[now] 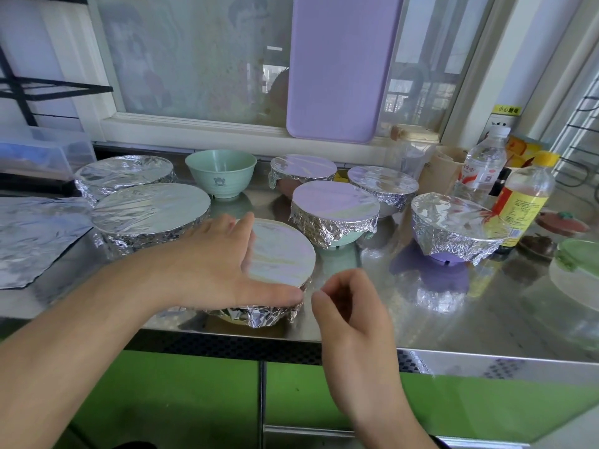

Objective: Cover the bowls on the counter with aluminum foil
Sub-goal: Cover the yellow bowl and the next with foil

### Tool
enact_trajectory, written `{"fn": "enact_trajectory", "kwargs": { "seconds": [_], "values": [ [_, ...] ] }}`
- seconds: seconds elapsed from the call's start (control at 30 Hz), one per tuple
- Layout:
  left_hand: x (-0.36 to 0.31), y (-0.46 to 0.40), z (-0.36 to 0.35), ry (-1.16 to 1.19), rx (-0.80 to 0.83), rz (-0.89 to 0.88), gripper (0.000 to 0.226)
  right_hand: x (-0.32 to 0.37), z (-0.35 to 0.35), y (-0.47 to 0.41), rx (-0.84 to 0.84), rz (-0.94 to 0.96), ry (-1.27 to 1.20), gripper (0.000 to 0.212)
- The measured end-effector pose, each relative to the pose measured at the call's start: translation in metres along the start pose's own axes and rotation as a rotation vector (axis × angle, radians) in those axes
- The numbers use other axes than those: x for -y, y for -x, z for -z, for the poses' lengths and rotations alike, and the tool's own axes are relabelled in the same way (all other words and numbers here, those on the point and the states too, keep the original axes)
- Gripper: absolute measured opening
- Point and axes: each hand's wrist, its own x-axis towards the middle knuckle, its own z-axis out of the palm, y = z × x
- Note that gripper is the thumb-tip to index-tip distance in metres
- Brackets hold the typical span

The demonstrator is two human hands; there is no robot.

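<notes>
Left hand (214, 254): fingers spread, resting on the near foil-covered bowl (278, 254), thumb along its front rim.
Right hand (346, 299): loosely curled beside that rim, nothing held.
Foil: thin, crumples and tears easily, I judge; press at the skirt, not the taut top.
Uncovered green bowl (222, 175): at the back, between wrapped bowls (likely light, may slide on steel).
Loose foil sheet (29, 234): far left on the counter (453, 319).
Obstacles: wrapped bowls crowd the reach; bottles (518, 202) at right.
</notes>
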Motion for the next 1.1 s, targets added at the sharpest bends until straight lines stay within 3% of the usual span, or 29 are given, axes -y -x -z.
{"fn": "enact_trajectory", "kwargs": {
  "seconds": [0.17, 0.33, 0.67, 0.8, 1.1],
  "values": [
    [-0.004, 0.007, 0.013, -0.017, 0.101, 0.006, 0.168, 0.015, -0.006, -0.01, 0.1, -0.086, -0.018, 0.027],
    [-0.003, 0.012, 0.006, -0.011, 0.057, -0.015, 0.164, 0.021, -0.011, -0.012, 0.076, -0.09, 0.09, 0.04],
    [0.004, 0.011, 0.002, -0.054, 0.028, -0.013, 0.155, 0.026, -0.011, -0.014, 0.033, -0.098, 0.176, 0.038],
    [0.005, 0.011, -0.005, -0.049, -0.018, -0.006, 0.154, 0.032, -0.013, -0.004, 0.065, -0.072, 0.223, 0.055],
    [0.006, 0.011, -0.011, -0.049, -0.055, 0.0, 0.152, 0.034, -0.018, -0.002, 0.205, -0.423, -0.176, 0.043]
  ]
}}
